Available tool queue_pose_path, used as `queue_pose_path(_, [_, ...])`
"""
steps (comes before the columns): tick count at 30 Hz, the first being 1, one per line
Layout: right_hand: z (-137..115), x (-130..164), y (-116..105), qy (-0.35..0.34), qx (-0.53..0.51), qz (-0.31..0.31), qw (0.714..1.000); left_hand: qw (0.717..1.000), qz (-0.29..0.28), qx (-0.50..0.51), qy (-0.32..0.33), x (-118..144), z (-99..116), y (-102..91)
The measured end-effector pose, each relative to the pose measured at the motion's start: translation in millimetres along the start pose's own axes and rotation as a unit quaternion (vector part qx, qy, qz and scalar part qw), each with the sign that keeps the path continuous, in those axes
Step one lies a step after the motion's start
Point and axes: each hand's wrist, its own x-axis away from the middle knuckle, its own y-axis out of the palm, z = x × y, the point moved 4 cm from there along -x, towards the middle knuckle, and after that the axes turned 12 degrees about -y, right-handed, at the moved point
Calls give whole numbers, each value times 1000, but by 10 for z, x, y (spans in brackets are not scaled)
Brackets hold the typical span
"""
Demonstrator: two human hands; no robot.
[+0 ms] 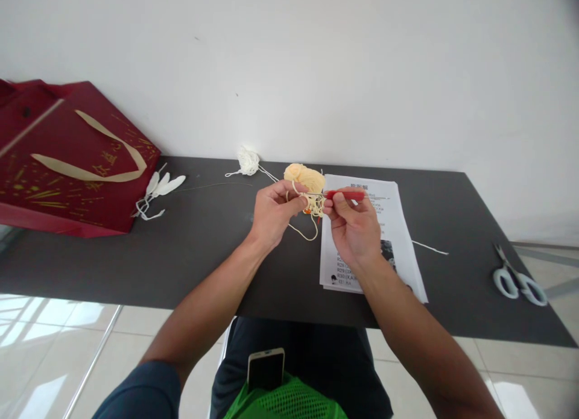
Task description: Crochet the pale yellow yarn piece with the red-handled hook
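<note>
Above the dark table, my left hand pinches a small cream-yellow crochet piece with loose loops of yarn hanging from it. My right hand grips a crochet hook with a red handle, and its metal tip points left into the yarn. A ball of the same cream-yellow yarn lies on the table just behind my hands. A strand runs from it to the work.
Printed sheets of paper lie under my right hand. A red gift bag lies at the left, white pieces beside it. A tuft of white yarn sits at the back, scissors at the right. A phone rests on my lap.
</note>
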Motion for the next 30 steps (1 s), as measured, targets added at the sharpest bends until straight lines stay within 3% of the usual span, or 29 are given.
queue_pose_path(10, [30, 43, 37, 11, 0, -16, 1000, 999, 24, 29, 16, 24, 58, 25])
queue_pose_path(19, [11, 68, 80, -1, -7, -12, 1000, 997, 25, -64, 45, 62, 109, 46])
queue_pose_path(23, [10, 66, 71, -1, -3, -10, 1000, 997, 30, -50, 46, 63, 109, 32])
queue_pose_path(30, [-46, 109, 114, -78, 43, -36, 995, 999, 15, -1, 51, 57, 97, 38])
